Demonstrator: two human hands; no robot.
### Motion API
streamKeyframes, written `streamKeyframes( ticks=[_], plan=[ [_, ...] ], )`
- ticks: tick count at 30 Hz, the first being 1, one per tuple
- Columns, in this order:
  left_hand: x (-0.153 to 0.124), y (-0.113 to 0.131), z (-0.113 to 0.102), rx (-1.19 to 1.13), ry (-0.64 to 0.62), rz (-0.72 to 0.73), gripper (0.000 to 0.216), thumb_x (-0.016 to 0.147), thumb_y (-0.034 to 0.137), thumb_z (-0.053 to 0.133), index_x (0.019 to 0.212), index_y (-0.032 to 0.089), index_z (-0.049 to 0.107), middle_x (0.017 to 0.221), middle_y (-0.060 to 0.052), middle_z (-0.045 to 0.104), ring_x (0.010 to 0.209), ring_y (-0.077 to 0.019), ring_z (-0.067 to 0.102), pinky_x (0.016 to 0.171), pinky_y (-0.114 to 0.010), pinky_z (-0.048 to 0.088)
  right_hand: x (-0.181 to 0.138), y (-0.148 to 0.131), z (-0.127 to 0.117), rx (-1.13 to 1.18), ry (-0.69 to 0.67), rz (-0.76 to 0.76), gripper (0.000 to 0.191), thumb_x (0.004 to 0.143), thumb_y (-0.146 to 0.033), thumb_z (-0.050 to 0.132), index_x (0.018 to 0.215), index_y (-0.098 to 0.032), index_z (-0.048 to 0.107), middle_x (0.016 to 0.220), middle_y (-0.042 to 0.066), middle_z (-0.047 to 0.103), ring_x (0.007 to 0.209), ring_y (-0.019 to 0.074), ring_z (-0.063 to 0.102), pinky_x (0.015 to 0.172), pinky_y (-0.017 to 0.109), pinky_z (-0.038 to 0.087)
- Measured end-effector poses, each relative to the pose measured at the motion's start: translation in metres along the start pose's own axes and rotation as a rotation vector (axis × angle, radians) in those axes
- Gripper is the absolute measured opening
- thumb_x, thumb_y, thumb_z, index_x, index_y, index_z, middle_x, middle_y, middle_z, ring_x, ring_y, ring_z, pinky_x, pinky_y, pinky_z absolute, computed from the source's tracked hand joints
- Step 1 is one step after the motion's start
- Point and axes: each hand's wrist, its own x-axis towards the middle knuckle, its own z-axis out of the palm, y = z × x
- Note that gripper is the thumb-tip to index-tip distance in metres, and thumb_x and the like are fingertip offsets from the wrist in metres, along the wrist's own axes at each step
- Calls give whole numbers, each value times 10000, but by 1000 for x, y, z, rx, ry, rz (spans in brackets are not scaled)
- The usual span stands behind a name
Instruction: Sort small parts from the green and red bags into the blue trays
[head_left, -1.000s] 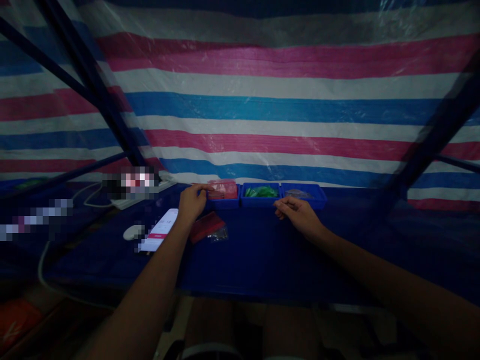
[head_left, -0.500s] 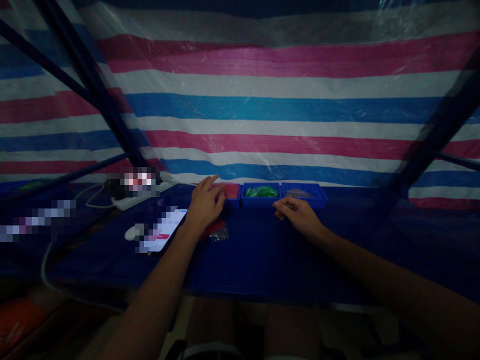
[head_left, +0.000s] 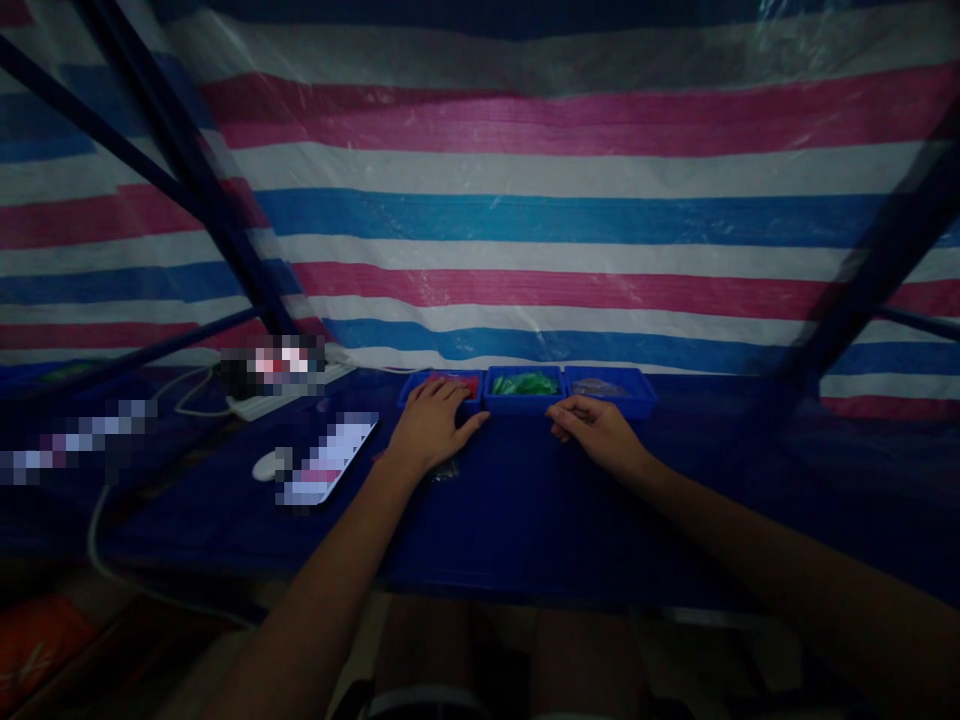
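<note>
Worktop (head_left: 525, 530) dim; left grip (head_left: 433, 425) fingers spread apart over the near-left blue bin (head_left: 406, 387), right grip (head_left: 596, 428) fingertips drawn together just in front of the right-hand bin (head_left: 645, 396). Red pieces (head_left: 474, 382) lie under the left grip's fingertips: best, I judge, to press lightly and flat, so the bin stays put. Hard to make out: finger contact, anything tiny in the right grip, and a clear packet (head_left: 447, 472) half covered below the left grip

Dark-blue table (head_left: 525, 520)
Three blue rectangular plastic trays (head_left: 523, 405) are lined up; a lit phone (head_left: 334, 462) is laid near a white rounded object (head_left: 266, 467).
</note>
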Motion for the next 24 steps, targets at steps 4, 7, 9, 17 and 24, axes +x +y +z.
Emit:
streamKeyframes(
  ticks=[4, 7, 9, 17, 24],
  plan=[
    [-1, 4, 0, 88, -40, -7, 594, 942, 648, 493, 1325, 207, 600, 1387, -127, 605, 1359, -370, 451, 1150, -543, 300, -1, -1, 1, -14, -5, 8, 319, 891, -515, 663, 899, -199, 702, 771, 22, 714, 703, 158, 657, 693, 308, 514],
    [0, 5, -1, 140, -59, -9, 637, 951, 675, 445, 1378, 218, 569, 1406, -114, 594, 1364, -367, 440, 1147, -536, 303, -1, -2, 1, -16, -13, 12, 313, 894, -509, 661, 907, -199, 702, 777, 21, 717, 713, 158, 661, 706, 307, 517],
    [0, 6, 0, 151, -65, -13, 645, 948, 691, 432, 1364, 222, 585, 1400, -111, 598, 1361, -373, 437, 1136, -544, 313, -1, -2, 0, -16, -15, 14, 309, 894, -505, 663, 907, -199, 702, 778, 20, 717, 714, 156, 661, 711, 305, 516],
    [-3, 2, -1, 147, 6, -26, 548, 965, 622, 477, 1366, 265, 587, 1478, -66, 542, 1441, -366, 354, 1216, -605, 146, -2, -2, 1, -4, -25, 16, 319, 888, -515, 666, 897, -198, 703, 760, 14, 708, 707, 157, 656, 696, 301, 503],
    [-47, 5, -48, 107, 91, -135, 425, 1015, 459, 446, 1321, 208, 600, 1283, -109, 651, 1169, -299, 607, 1038, -459, 455, -3, -1, 2, -26, -37, 20, 315, 894, -509, 664, 903, -197, 706, 775, 19, 717, 726, 158, 666, 717, 300, 510]
  ],
)
